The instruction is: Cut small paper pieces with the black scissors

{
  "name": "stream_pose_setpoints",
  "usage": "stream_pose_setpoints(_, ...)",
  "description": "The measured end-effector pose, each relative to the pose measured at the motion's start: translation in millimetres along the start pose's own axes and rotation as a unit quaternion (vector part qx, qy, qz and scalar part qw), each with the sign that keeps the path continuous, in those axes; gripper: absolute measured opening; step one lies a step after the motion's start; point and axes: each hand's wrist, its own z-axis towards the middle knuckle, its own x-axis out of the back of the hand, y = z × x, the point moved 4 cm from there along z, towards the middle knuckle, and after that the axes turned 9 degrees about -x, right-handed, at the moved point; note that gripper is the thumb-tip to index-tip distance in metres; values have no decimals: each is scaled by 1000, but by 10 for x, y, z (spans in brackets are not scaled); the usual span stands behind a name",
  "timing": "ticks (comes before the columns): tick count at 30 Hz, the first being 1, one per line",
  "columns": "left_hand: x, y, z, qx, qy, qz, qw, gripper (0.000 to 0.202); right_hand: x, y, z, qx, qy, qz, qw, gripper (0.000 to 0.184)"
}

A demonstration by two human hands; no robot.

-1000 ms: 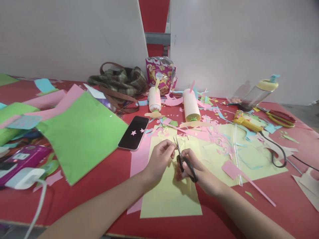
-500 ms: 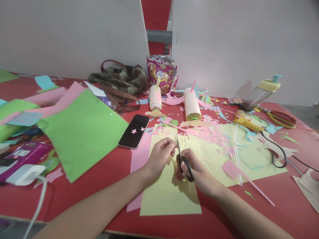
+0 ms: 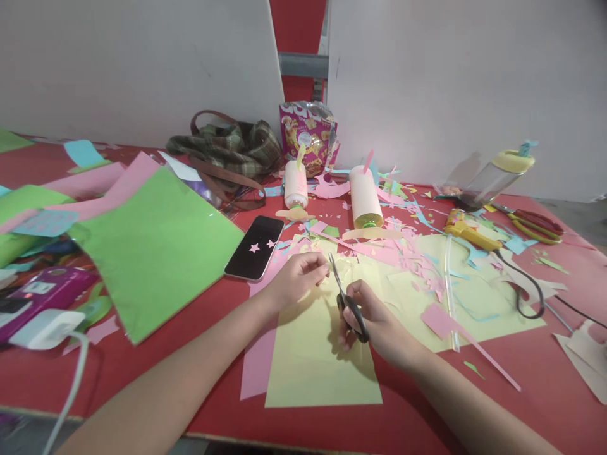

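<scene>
My right hand (image 3: 374, 316) is closed around the black handles of a pair of scissors (image 3: 349, 308), its fingers through the loops. The narrow blades point up and away, slightly apart. Just left of the blade tips, my left hand (image 3: 301, 277) pinches a small piece of pale paper (image 3: 327, 268), mostly hidden by the fingertips. Both hands hover over a yellow sheet of paper (image 3: 322, 373), which lies partly over a pink sheet (image 3: 256, 366). Beyond my left hand, a phone (image 3: 246, 260) lies flat with small pink paper stars (image 3: 255, 248) on its screen.
Two white cylinders (image 3: 365, 193) with paper strips stand behind the hands among paper scraps (image 3: 393, 249). A yellow glue gun (image 3: 472, 234) with its cord, pliers (image 3: 535, 224) and a tilted clear bottle (image 3: 496, 180) lie right. Green paper (image 3: 161, 253) and a purple device (image 3: 47, 297) are left.
My left hand has drawn slightly to the left, widening the gap from the scissors. The scissors' blades now lean a little more to the left. The view has shifted slightly.
</scene>
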Motion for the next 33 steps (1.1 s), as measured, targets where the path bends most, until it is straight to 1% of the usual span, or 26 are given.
stream_pose_setpoints(3,45,-22,18,-7,-30,20,999,19,13,13,14,-3,8,-7,1000,22)
stream_pose_setpoints(8,85,-94,24,17,-60,20,998,17,39,51,34,-5,15,-27,999,21)
stream_pose_setpoints(11,76,-114,22,24,-75,26,997,15,66,55,44,0,39,-20,999,23)
stream_pose_setpoints(14,32,-111,7,32,-90,37,995,16,107,41,56,21,78,9,997,23)
stream_pose_setpoints(19,-108,-64,-52,44,-130,41,990,20,169,5,66,74,123,65,987,26)
stream_pose_setpoints(21,-171,-42,-79,45,-149,35,987,21,192,-10,62,102,132,85,982,29)
stream_pose_setpoints(24,-244,-14,-110,40,-167,28,985,22,205,-21,55,129,131,86,979,31)
stream_pose_setpoints(29,-301,10,-131,31,-180,28,983,20,207,-19,42,131,133,82,979,35)
stream_pose_setpoints(33,-310,15,-138,22,-181,56,982,17,217,-12,46,122,138,75,980,35)
